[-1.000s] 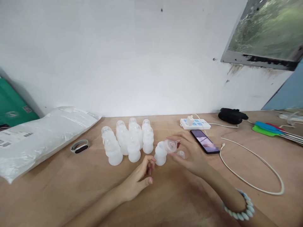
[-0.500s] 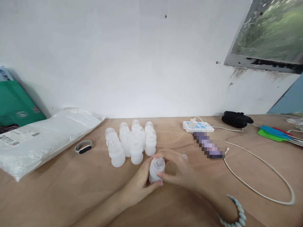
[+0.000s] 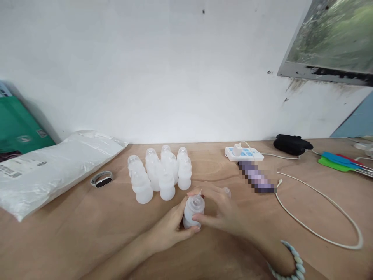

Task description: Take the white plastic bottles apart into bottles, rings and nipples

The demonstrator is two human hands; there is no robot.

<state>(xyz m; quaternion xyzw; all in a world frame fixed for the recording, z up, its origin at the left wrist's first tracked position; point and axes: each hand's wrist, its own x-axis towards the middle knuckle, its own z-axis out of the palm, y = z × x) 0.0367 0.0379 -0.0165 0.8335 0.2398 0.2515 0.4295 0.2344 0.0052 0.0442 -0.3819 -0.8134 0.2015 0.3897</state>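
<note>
A frosted white baby bottle (image 3: pixel 191 213) with a clear nipple on top stands nearly upright between my hands, low in the middle of the view. My left hand (image 3: pixel 171 229) is wrapped round its lower body from the left. From the right, my right hand (image 3: pixel 217 204) grips its upper part near the collar, thumb in front and fingers behind. A clear cap (image 3: pixel 227 191) shows partly behind my right hand. Several similar bottles (image 3: pixel 167 186) with clear domed caps stand in a group on the table beyond my left hand.
A white plastic parcel (image 3: pixel 58 167) and a fitness band (image 3: pixel 101 179) lie on the left. Toward the right are a power strip (image 3: pixel 244 153), a blurred-out phone (image 3: pixel 256 177), a looped white cable (image 3: pixel 323 198), a black case (image 3: pixel 292 144) and coloured spatulas (image 3: pixel 339 160).
The bottle's nipple points up more, and its tip now shows as a thin point above the collar. Both hands keep almost the same hold; the view has tilted slightly.
</note>
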